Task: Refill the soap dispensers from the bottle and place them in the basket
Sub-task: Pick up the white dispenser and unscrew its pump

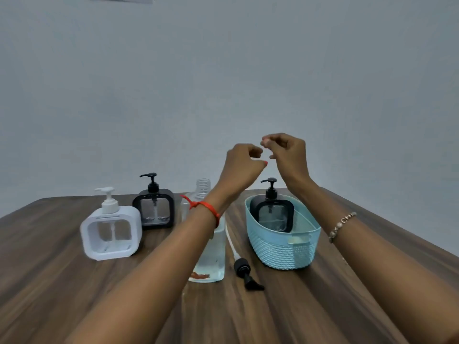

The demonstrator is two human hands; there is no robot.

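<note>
A light-blue woven basket [283,247] stands on the wooden table [74,294] at right, and a black square soap dispenser [272,214] sits upright inside it. A white dispenser [110,232] and a second black dispenser [154,207] stand at left. A clear refill bottle [211,256], uncapped, stands in the middle, partly behind my left forearm. Its black pump with white tube [242,266] lies on the table beside it. My left hand [242,167] and my right hand [285,152] hover raised above the basket, fingers loosely curled, nothing visible in them.
A plain grey wall rises behind the table's far edge. A red thread circles my left wrist, and a beaded bracelet sits on my right forearm. A small reddish mark shows at the bottle's base.
</note>
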